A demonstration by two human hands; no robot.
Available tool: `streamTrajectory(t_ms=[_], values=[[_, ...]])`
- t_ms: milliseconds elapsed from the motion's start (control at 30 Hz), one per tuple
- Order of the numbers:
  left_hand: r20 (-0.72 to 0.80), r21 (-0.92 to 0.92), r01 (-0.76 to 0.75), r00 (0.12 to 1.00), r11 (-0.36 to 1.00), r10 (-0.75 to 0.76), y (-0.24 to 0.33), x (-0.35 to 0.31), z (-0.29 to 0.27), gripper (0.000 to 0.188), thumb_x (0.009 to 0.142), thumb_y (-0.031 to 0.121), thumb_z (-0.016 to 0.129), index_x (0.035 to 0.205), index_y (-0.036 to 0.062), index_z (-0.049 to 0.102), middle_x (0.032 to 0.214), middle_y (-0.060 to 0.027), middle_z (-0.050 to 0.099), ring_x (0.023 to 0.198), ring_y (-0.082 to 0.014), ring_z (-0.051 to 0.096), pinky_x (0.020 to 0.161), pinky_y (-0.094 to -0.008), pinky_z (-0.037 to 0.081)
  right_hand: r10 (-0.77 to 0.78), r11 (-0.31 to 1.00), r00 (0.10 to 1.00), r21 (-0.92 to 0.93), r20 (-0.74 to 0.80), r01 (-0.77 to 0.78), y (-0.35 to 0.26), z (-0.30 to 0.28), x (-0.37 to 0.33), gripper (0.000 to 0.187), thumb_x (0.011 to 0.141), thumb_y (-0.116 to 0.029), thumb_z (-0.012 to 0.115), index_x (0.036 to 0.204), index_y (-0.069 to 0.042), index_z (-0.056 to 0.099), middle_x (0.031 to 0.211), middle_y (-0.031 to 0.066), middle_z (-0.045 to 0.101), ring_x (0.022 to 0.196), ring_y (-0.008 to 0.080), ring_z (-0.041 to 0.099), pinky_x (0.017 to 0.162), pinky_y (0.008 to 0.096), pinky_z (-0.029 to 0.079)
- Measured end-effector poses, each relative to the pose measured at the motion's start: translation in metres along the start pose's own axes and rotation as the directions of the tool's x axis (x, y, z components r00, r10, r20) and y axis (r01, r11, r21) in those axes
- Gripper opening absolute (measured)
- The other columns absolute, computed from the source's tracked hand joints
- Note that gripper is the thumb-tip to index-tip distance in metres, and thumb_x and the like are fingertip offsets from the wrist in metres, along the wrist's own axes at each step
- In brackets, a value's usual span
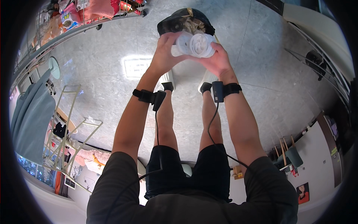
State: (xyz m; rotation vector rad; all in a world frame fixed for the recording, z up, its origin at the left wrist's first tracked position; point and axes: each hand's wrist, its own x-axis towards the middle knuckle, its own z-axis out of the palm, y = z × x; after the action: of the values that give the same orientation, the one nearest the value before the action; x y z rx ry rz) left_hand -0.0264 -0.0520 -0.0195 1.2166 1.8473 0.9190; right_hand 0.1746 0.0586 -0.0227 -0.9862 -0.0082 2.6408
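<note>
Both my arms reach forward over the floor, with the hands side by side. My left hand (167, 50) curls around a translucent plastic container (182, 43), which is blurred. In my right hand (219, 61) is a round clear plastic cup (200, 45), its circular rim facing up and the thumb against its side. The container and the cup touch or overlap; I cannot tell whether they are joined. Just beyond the hands stands a trash bin (164, 27) lined with a black bag, with crumpled light-brown waste (194, 27) inside.
My feet in light slippers (166, 77) stand on the grey tiled floor (257, 71) below the hands. A wire rack (80, 26) with colourful packages is at the far left. Cables (158, 138) run from the dark wrist devices (218, 92) along my arms. A metal frame (67, 127) stands at left.
</note>
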Motion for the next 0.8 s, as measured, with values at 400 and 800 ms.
streamTrajectory(t_ms=[400, 800], values=[[0.237, 0.716, -0.075, 0.961, 0.694, -0.141, -0.053, 0.104, 0.033, 0.051, 0.087, 0.021, 0.076, 0.133, 0.0051, 0.061, 0.119, -0.0152, 0.072, 0.099, -0.0316, 0.074, 0.082, -0.0415, 0.062, -0.093, 0.995, 0.990, -0.052, -0.105, 0.088, -0.013, -0.020, -0.020, 0.073, 0.089, -0.038, 0.069, 0.147, 0.000, 0.047, 0.152, 0.0187, 0.052, 0.143, 0.0380, 0.046, 0.123, 0.0628, 0.033], [0.377, 0.800, -0.225, 0.909, 0.556, -0.175, -0.082, 0.107, 0.044, 0.035, 0.089, 0.012, 0.067, 0.124, 0.0137, 0.067, 0.112, -0.0148, 0.075, 0.100, -0.0309, 0.076, 0.079, -0.0436, 0.062, -0.103, 0.994, 0.985, -0.063, -0.137, 0.095, -0.022, -0.027, -0.032, 0.066, 0.093, -0.032, 0.067, 0.146, 0.002, 0.048, 0.149, 0.0184, 0.054, 0.142, 0.0391, 0.048, 0.121, 0.0642, 0.035]])
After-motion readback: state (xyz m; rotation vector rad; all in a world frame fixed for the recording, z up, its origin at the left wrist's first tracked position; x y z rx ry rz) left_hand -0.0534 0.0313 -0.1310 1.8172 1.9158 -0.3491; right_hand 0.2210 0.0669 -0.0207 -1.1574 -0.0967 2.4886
